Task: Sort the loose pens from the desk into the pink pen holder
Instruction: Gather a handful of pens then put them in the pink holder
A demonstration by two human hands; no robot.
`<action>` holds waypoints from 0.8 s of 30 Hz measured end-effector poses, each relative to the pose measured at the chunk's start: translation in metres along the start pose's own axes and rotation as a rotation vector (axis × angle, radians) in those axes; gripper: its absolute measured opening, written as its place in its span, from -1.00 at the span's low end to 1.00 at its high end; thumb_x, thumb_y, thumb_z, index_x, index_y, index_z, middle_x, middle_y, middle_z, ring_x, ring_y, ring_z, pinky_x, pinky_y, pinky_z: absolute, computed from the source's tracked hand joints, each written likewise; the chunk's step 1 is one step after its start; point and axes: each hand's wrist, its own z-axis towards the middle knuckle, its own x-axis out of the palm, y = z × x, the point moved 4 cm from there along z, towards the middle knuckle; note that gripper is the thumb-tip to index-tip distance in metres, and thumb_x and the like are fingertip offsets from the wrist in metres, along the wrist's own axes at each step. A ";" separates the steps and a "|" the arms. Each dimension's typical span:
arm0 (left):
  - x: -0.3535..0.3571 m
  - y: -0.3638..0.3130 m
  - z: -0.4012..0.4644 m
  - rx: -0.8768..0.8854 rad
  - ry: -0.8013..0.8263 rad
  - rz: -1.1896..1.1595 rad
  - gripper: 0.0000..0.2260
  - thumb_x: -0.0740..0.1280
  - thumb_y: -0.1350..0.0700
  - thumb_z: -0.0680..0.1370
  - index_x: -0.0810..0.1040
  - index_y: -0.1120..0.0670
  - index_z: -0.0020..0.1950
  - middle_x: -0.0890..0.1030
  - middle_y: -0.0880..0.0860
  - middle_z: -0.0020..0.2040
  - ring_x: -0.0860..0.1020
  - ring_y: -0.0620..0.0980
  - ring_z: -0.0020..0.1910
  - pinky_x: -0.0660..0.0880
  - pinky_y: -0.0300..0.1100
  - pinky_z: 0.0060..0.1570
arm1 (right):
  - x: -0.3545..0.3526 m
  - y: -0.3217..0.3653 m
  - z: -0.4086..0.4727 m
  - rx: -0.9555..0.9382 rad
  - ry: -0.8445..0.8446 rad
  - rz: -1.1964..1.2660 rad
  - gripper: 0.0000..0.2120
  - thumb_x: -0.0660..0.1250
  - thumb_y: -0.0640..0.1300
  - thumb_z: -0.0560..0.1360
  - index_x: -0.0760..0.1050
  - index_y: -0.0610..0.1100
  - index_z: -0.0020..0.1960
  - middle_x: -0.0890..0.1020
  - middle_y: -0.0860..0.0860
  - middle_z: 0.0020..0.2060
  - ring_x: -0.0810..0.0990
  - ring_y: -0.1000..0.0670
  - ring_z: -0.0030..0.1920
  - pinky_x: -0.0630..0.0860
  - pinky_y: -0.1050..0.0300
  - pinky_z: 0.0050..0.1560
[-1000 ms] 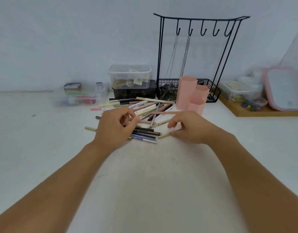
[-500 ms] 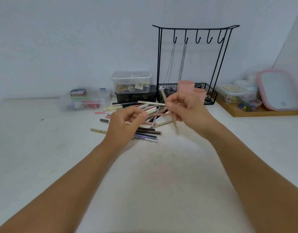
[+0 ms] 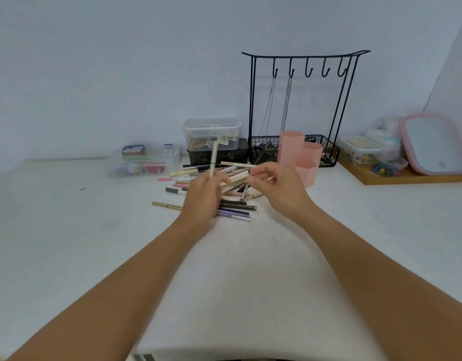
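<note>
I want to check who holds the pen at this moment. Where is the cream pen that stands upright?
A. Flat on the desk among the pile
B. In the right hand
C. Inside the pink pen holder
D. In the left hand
D: the left hand grips the cream pen, its top raised above the pile; the right hand holds none.

The pen pile [image 3: 219,188] is spread on the counter [image 3: 68,230] left of the pen holder [image 3: 299,157]; the wire rack [image 3: 303,105] is set behind the holder.

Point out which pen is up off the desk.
The cream pen, held upright by the left hand; every other pen lies flat in the pile.
</note>
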 end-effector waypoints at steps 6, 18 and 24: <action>-0.025 0.004 0.005 -0.103 -0.127 -0.097 -0.71 0.14 0.24 0.58 0.37 0.08 -0.35 0.24 -0.03 -0.50 0.14 -0.10 -0.53 0.08 -0.25 -0.56 | 0.003 -0.034 -0.006 -0.062 0.215 -0.328 -0.83 0.52 -0.06 0.45 0.69 -0.10 -0.01 0.65 0.07 -0.21 0.52 0.19 -0.25 0.34 0.36 -0.22; -0.020 -0.017 0.001 -0.061 -0.201 -0.160 -0.78 0.33 0.11 0.62 0.45 0.09 -0.21 0.29 -0.10 -0.54 0.21 -0.12 -0.57 0.17 -0.25 -0.56 | 0.014 -0.025 -0.010 0.247 0.076 0.233 -0.88 0.36 -0.24 0.56 0.67 -0.22 -0.07 0.54 0.02 -0.35 0.39 0.15 -0.41 0.32 0.31 -0.37; 0.001 0.007 -0.030 -0.054 -0.154 -0.240 -0.81 0.44 0.04 0.57 0.51 0.06 -0.17 0.44 -0.06 -0.42 0.40 -0.13 -0.50 0.35 -0.28 -0.48 | 0.061 0.007 -0.041 0.334 0.084 0.614 -0.89 0.32 -0.30 0.58 0.63 -0.23 -0.05 0.59 -0.04 -0.28 0.48 0.09 -0.35 0.41 0.32 -0.37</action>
